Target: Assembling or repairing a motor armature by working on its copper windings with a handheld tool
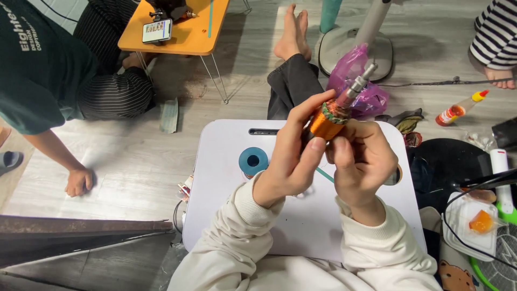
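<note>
Both hands' fingers (318, 145) grip copper-wound motor rotor (329, 119) between them, above white table (226, 161).

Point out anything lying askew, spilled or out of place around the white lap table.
Nothing looks spilled or broken. The oddities are floor clutter: a sauce bottle on its side right of the white lap table, and a face mask dropped near the orange table. Both hands grip the copper-wound rotor.

A small white surface (226, 178) with rounded corners sits low over a grey wood-look floor (134, 156). On it, near its ten o'clock corner, stands a blue tape roll (253, 160); a thin teal strip (325, 174) lies near its centre, partly hidden
</note>
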